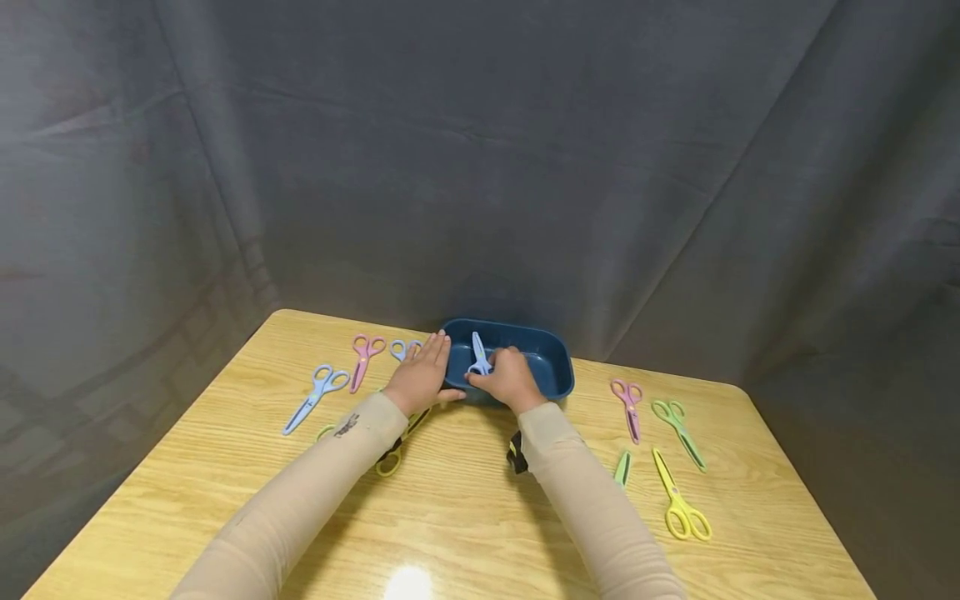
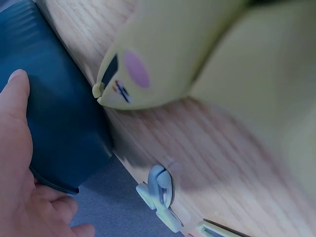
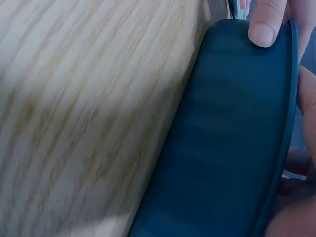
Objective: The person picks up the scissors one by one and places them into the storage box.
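Observation:
A dark blue bin (image 1: pixel 551 346) stands at the table's back edge. My left hand (image 1: pixel 422 379) rests against its left end, fingers extended and thumb on the front wall; in the left wrist view the thumb (image 2: pixel 19 94) touches that wall. Over the bin, my right hand (image 1: pixel 512 382) pinches blue scissors (image 1: pixel 477 343) near the handles, blades pointing away. The right wrist view shows the bin's outer wall (image 3: pixel 222 128), but the scissors in my grip are hidden there.
Left lie blue scissors (image 1: pixel 318 392), pink scissors (image 1: pixel 363 358), another blue pair (image 1: pixel 399 348) and yellow scissors (image 1: pixel 388 463), partly under my arm. On the right are pink (image 1: pixel 628 408), green (image 1: pixel 678 429) and yellow scissors (image 1: pixel 673 496), plus a green blade (image 1: pixel 622 468). A grey curtain (image 1: pixel 480 167) hangs behind.

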The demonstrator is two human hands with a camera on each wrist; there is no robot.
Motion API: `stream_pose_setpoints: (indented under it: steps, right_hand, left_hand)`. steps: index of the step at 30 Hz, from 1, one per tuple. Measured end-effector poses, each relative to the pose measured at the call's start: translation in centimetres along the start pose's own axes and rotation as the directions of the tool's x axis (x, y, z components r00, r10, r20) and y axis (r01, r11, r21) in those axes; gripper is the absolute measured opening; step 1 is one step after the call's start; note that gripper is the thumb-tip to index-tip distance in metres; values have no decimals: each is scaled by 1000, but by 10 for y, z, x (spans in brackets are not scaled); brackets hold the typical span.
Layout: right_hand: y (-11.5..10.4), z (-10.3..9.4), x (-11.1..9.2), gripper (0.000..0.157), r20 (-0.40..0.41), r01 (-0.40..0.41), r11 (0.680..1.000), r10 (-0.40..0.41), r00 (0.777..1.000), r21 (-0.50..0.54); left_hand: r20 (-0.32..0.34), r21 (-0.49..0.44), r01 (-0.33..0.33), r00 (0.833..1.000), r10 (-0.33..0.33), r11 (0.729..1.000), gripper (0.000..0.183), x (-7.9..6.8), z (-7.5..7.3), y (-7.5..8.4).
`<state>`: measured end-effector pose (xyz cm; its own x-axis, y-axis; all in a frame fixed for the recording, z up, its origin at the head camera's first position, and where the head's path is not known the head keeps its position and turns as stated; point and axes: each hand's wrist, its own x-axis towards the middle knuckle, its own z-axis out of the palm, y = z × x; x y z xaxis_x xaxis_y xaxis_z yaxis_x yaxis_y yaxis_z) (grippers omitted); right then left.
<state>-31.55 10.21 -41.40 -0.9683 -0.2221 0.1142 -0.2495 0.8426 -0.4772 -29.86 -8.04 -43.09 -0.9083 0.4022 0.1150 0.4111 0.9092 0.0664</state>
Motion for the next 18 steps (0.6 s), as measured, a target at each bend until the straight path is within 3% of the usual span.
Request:
stream_pose_setpoints:
  steps: [6,18]
  right_hand:
    - [-1,4,5,38,15,26,1000,-26,1000,15]
    - [2,8,12,40,126,5,995,-17,992,95]
  left_hand:
    - [2,-7,-3,1000,3,1000,101,-1,-1,1]
    - [-4,-27,-9,1000,9,1000,99,0,1,-1]
